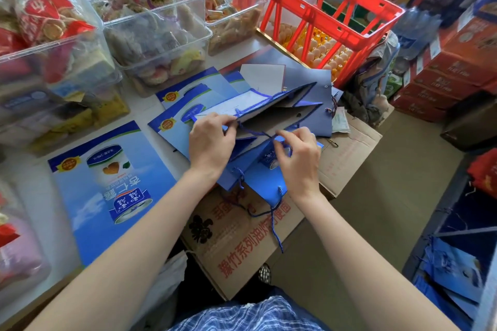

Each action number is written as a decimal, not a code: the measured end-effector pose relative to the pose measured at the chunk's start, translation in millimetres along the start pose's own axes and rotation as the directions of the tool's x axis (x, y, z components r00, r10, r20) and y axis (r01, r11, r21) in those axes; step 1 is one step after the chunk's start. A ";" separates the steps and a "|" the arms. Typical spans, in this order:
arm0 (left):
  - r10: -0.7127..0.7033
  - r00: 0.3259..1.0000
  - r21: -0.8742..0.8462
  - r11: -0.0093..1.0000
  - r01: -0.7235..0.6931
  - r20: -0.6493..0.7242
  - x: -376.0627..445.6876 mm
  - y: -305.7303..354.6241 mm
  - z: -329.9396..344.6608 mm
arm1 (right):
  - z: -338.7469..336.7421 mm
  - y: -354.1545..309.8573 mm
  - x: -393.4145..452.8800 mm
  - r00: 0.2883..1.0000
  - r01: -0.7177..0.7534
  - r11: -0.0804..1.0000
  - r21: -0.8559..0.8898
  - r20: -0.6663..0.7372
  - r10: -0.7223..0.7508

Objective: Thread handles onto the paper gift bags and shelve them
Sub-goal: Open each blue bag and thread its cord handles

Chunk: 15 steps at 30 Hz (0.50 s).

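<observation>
At centre frame, the left hand (211,142) pinches the blue paper gift bag's (271,113) rim while the right hand (297,157) pinches its blue cord handle (256,133); a red crate (322,5) stands at one o'clock.

Glossy printed paper is being shown by the gift bags (107,183), twisted cord by the handle (274,223), matt corrugated cardboard by the box (242,250), and shiny moulded plastic by the red crate (322,8).
</observation>
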<state>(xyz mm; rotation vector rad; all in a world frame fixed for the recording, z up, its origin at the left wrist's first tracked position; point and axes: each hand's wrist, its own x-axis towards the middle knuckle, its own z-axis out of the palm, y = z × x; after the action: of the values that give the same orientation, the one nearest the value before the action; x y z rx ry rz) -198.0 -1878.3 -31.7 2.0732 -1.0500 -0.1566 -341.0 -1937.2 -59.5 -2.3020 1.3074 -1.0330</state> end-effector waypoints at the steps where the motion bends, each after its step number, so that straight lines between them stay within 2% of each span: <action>1: -0.037 0.999 -0.041 0.998 0.037 -0.005 -0.3 -2.4 0.2 | -4.7 3.1 1.1 0.998 -0.060 0.997 0.039 -0.011 0.061; 3: -0.091 0.996 -0.083 0.992 0.091 -0.002 1.2 -6.3 -2.4 | -12.3 10.9 -0.4 0.982 -0.184 0.976 0.113 -0.023 0.188; 4: -0.110 0.994 -0.090 0.990 0.110 0.000 2.5 -6.5 -4.4 | -13.5 13.8 -2.1 0.970 -0.241 0.959 0.152 0.013 0.242; 7: -0.117 0.993 -0.078 0.990 0.117 0.016 5.1 -3.0 -6.5 | -7.4 9.5 -2.5 0.921 -0.343 0.916 0.208 0.265 0.285; 8: -0.108 0.994 -0.065 0.992 0.109 0.027 5.6 -1.9 -6.5 | -3.5 6.8 -1.2 0.903 -0.374 0.899 0.226 0.308 0.299; 9: -0.094 0.995 -0.053 0.994 0.095 0.034 5.8 -0.8 -7.3 | -1.2 3.7 1.0 0.893 -0.410 0.878 0.247 0.306 0.331; 13: 0.017 0.998 0.013 1.000 -0.018 0.054 2.0 4.1 -18.3 | -8.1 1.4 15.9 0.886 -0.464 0.839 0.285 0.115 0.450; 15: 0.091 0.991 0.034 0.995 -0.094 0.094 0.7 11.8 -27.7 | -14.6 3.5 27.9 0.873 -0.486 0.795 0.362 0.163 0.459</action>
<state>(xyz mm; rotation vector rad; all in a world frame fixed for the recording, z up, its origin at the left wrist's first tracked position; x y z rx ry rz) -193.1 -1866.4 -4.5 2.0634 -1.2116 -0.1889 -344.4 -1961.1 -39.0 -1.5810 1.3967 -0.9270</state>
